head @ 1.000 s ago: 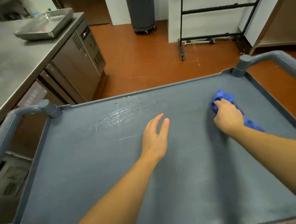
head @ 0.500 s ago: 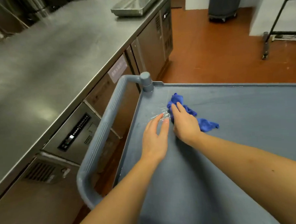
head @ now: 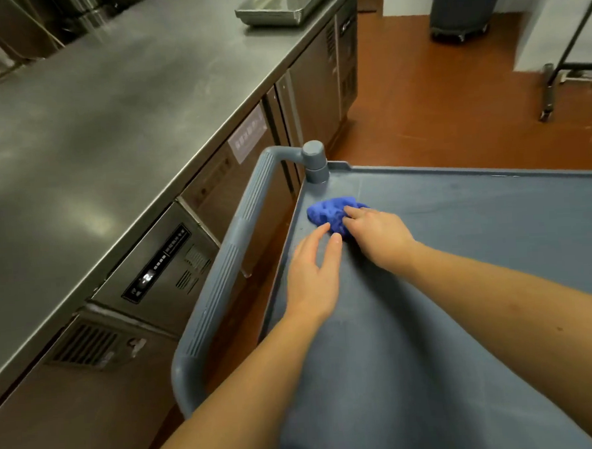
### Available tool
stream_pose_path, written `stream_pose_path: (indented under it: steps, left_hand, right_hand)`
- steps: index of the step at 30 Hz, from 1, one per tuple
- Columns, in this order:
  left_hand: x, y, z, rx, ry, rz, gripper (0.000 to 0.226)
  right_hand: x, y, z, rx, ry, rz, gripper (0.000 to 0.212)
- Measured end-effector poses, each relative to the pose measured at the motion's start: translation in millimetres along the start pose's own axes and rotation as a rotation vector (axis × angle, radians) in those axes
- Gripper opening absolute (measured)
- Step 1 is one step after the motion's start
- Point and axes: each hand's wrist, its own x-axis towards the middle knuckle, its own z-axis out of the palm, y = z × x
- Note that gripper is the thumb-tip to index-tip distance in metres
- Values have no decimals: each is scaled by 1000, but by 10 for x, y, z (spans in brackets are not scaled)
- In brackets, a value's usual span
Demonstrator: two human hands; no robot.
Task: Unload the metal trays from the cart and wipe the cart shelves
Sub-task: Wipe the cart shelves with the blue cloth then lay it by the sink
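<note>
Your right fingers [head: 354,212] are curled over a bunched blue cloth [head: 326,212], gripping it and pressing it down. Your right hand [head: 379,235] reaches across toward the left far corner. Your left fingers [head: 317,237] lie straight and slightly spread, holding nothing. Their tips sit just beside the cloth, and your left hand [head: 313,278] rests flat on the cart shelf [head: 477,249].

The cloth sits in the corner of the top shelf, just beside the base of the grey post [head: 314,161] where the cart handle [head: 222,283] joins. It is a crumpled lump, a little longer side to side than front to back, and it points nowhere in particular.

The shelf's long axis seems to run away from the handle toward your right, out of frame.

The metal trays [head: 283,5] are stacked at the far end of the steel worktop [head: 110,107], well apart from the cart. The top edge cuts them off, so their long axis is hard to judge.

The top shelf is bare, so unloading looks done for this level and you are on the wiping step, working the corner. Next, you probably need to draw the cloth along the raised rim with firm downward pressure, while your left hand steadies the cart. The lower shelves are hidden, so you cannot tell their state from here.
</note>
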Motion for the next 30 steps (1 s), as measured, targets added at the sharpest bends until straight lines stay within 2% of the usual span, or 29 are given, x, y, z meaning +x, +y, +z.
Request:
stream_pose_path:
  steps: [8,16,19,20,24,26,30]
  left_hand:
    - [-133,490,1025,-37,-133,44,37]
    - [-551,932,2270,-85,-304,85,42]
    - [-745,1095,2652,-66,-367,107,37]
    - [-804,1141,2757,-52,-384,117,37]
    - [-957,1276,3088,-43,-435,146,45]
    - [-1007,1331,3188,-42,-452,150,41]
    - [-1045,1363,3184,-56,-458,171,35]
  right_hand:
    - [-828,1648,-124,25,-15,348,21]
    - [-2315,3245,-124,42,-14,692,21]
    - [-2933,3686,-189,81,6,840,18]
    - [-3126,3807,-214,102,0,900,20]
    - [-3675,4100,-302,159,-61,1064,49]
    - [-3763,4104,-315,168,-48,1082,43]
    - [-3631,3900,-293,216,108,1143,20]
